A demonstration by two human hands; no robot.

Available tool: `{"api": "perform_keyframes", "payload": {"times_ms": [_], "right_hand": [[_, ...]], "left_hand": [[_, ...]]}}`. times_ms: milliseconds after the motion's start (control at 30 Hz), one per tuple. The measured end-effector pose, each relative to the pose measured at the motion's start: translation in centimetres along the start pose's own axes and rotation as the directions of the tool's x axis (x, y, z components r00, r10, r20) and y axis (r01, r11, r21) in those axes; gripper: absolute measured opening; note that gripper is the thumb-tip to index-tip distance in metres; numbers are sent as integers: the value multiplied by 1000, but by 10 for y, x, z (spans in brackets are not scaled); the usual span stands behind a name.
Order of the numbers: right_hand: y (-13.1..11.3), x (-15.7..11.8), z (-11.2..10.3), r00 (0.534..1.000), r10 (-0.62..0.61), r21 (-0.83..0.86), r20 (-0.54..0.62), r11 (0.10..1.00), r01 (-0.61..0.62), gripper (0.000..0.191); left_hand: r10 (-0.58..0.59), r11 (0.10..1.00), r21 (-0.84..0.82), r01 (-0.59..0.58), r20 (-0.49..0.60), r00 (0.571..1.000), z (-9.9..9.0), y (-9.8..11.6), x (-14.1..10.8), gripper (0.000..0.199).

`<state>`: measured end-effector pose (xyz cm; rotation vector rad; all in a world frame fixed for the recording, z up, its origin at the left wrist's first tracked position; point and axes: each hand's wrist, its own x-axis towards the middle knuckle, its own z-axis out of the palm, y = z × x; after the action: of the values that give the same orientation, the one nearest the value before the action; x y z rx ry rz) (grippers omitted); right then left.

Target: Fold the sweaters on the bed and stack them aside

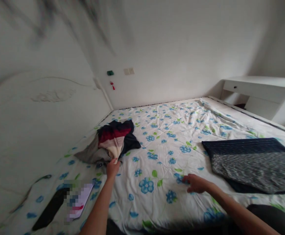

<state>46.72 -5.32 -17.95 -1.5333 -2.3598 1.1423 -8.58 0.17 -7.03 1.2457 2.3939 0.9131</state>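
Observation:
A crumpled pile of clothes lies on the bed's left side. On top is a garment [111, 138] banded in navy, dark red, pink and cream, with a grey garment [90, 153] beside and partly under it. My left hand [113, 168] is closed on the cream edge of the banded garment at the pile's near side. My right hand [196, 183] is over the flowered sheet [157, 163], fingers apart and holding nothing. To its right, a navy and speckled grey garment [252, 163] is laid flat.
A dark flat object [51, 209] and a light purple, partly blurred object [83, 199] lie at the near left. A white headboard [46, 130] borders the left. Behind the bed is a wall with switches [129, 71]; a white desk [260, 94] stands at the right.

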Motion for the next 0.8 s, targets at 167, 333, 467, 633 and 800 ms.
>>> {"api": "perform_keyframes", "payload": {"times_ms": [167, 333, 467, 633, 800], "right_hand": [[-5, 5, 13, 1000, -2, 13, 24, 1000, 1, 40], [-9, 1, -5, 998, 46, 63, 36, 997, -49, 38], [-16, 1, -5, 998, 56, 57, 28, 997, -58, 39], [-17, 2, -7, 999, 41, 36, 18, 998, -42, 36], [-22, 5, -6, 999, 42, 52, 21, 998, -43, 32]], "left_hand": [[215, 969, 147, -199, -100, 972, 9, 0, 7, 44], [154, 984, 100, -146, -71, 985, 21, 15, 15, 43], [99, 993, 70, -92, -110, 989, 10, 23, 22, 36], [2, 939, -340, -47, -129, 992, 0, 53, 14, 33], [215, 737, -675, -27, 197, 957, 24, 104, -45, 48]]}}
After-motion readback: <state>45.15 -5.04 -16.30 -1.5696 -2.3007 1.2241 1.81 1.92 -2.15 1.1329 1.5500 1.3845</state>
